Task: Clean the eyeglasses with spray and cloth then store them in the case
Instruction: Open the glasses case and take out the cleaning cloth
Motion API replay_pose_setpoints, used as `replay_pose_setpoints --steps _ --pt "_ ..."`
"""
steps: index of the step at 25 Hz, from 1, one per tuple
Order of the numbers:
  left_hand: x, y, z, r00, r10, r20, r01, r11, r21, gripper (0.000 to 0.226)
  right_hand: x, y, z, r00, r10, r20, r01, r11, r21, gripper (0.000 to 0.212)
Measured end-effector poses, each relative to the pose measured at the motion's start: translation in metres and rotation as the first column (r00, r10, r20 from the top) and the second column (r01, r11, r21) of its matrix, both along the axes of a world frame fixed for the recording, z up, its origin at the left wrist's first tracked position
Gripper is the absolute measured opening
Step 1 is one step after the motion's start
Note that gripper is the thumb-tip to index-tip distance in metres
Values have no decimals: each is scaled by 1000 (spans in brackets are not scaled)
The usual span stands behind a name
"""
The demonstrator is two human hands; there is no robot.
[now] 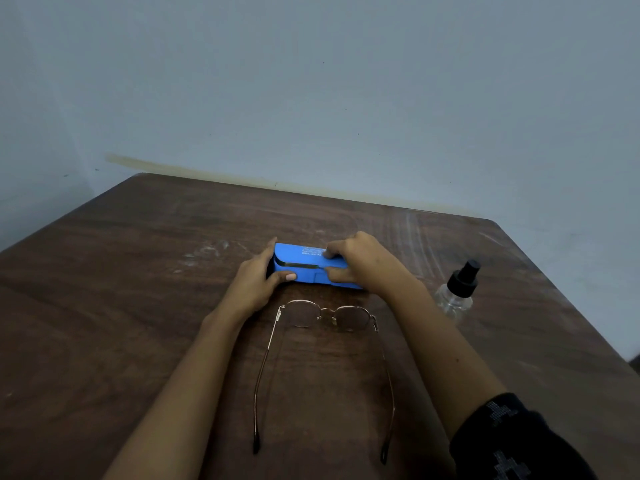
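Blue case (311, 268) lies mid-bench, long axis left-right. Left hand (258, 284) grips its left end; right hand (360, 261) pinches the lid seam at the right, apparently prying it open. Eyeglasses (329, 317) lie unfolded just nearer, temples toward the near edge. Spray bottle (457, 292) stands toward the right edge, clear. No cloth visible.

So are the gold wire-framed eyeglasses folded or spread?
Spread: the gold wire-framed eyeglasses lie with both temple arms extended on the wooden table.
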State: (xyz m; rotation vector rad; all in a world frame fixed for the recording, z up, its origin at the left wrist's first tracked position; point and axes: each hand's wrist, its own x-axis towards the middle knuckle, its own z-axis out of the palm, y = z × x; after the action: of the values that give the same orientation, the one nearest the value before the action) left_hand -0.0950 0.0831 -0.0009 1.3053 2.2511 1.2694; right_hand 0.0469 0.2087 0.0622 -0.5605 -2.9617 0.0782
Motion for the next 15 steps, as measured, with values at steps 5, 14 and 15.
replay_pose_setpoints --steps 5,14,15 --pt "-3 0 -1 999 -42 -14 42 999 26 70 11 2 -12 966 -71 -249 57 997 -60 33" --pt "-5 3 -2 999 36 12 -37 999 26 72 7 14 -40 587 -516 -625 129 821 -556 19" --pt "-5 3 -2 999 37 23 -38 999 24 71 6 14 -41 520 -541 -661 91 805 -587 12"
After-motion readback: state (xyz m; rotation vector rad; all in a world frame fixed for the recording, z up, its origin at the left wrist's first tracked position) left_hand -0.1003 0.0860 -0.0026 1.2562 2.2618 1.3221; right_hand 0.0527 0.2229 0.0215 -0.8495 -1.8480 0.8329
